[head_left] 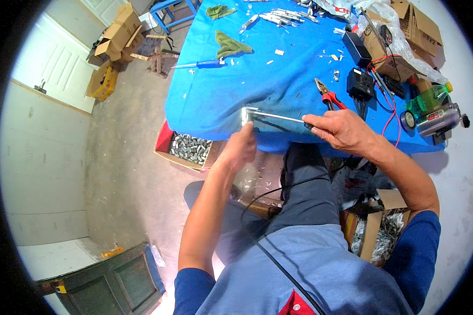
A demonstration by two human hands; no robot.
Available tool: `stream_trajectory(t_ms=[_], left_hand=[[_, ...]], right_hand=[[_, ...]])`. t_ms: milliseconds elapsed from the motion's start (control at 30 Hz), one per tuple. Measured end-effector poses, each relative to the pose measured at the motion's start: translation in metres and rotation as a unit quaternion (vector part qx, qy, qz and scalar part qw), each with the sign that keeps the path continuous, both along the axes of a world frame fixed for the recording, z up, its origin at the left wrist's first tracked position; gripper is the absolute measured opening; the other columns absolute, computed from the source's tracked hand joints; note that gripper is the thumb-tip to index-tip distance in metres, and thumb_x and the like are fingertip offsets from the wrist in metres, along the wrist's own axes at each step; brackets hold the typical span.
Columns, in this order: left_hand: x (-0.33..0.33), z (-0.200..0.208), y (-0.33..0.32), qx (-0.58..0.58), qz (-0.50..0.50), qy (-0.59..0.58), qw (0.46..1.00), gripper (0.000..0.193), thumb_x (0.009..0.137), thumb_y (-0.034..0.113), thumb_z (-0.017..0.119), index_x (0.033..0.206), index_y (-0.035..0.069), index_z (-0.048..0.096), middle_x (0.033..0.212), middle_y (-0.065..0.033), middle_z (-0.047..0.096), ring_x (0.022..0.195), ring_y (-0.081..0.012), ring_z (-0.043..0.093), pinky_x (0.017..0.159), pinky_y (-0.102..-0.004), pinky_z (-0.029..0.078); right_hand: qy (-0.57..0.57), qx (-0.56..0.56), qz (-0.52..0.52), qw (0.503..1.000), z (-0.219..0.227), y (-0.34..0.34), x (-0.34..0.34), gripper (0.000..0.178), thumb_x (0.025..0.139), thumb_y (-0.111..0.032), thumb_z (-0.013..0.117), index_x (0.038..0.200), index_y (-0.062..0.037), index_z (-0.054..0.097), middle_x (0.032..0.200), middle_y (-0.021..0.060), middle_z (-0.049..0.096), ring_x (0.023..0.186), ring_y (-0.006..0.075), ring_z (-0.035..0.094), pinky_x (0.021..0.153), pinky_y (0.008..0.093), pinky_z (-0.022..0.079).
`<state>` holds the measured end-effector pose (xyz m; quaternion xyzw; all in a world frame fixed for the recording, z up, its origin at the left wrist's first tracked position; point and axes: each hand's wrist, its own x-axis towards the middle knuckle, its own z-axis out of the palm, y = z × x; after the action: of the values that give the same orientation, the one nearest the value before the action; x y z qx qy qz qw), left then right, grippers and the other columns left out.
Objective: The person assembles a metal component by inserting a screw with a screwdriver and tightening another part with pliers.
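Observation:
My left hand (242,145) is closed around a small silvery-white piece (246,114) at the front edge of the blue-covered table (205,100). That hand is slightly blurred, so the piece's exact kind does not show. My right hand (342,128) grips a screwdriver-like tool (279,115) with a long thin metal shaft. Its shaft points left, and the tip meets the top of the silvery piece; most of the handle is hidden in my fingers. Beyond my right hand lie red-handled pliers (329,96). A blue-handled screwdriver (207,64) rests farther left on the cloth.
Several white slim parts (286,18) and green rags (231,45) lie on the table. To the right are a black box with wires (360,84), a green bottle (428,100) and a metal flask (439,121). Below the edge stands a box of metal cylinders (190,149).

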<state>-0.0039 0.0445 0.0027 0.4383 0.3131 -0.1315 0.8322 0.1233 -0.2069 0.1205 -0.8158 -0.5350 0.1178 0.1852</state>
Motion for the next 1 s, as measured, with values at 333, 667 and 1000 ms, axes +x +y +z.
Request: stream_trajectory(t_ms=[333,667,1000], left_hand=[[-0.001,0.003,0.002,0.026,0.002,0.007,1.0,0.047,0.098,0.048,0.051,0.065,0.02,0.032,0.057,0.0066,0.027,0.045,-0.007,0.021,0.04,-0.0238,0.014],[0.002,0.004,-0.001,-0.003,-0.008,0.005,1.0,0.047,0.098,0.048,0.051,0.065,0.02,0.034,0.054,0.0057,0.029,0.043,-0.0075,0.02,0.039,-0.0237,0.016],[0.004,0.008,-0.003,0.001,-0.032,0.002,0.999,0.05,0.098,0.051,0.049,0.062,0.021,0.031,0.054,0.0065,0.026,0.044,-0.008,0.018,0.04,-0.0251,0.014]], right_hand=[[0.405,-0.125,-0.119,0.898,0.018,0.017,0.038,0.039,0.098,-0.037,0.055,0.13,-0.0163,0.061,0.071,-0.0019,0.055,0.052,0.0069,0.05,0.044,0.0237,0.041],[0.268,-0.012,-0.105,0.958,-0.01,-0.009,0.011,0.036,0.095,-0.027,0.06,0.126,-0.0079,0.063,0.086,0.0071,0.068,0.074,0.0126,0.061,0.07,0.0285,0.049],[0.273,0.009,-0.13,0.953,-0.013,-0.015,-0.005,0.035,0.094,-0.023,0.061,0.125,-0.0055,0.063,0.08,0.0106,0.066,0.075,0.0133,0.061,0.072,0.0293,0.048]])
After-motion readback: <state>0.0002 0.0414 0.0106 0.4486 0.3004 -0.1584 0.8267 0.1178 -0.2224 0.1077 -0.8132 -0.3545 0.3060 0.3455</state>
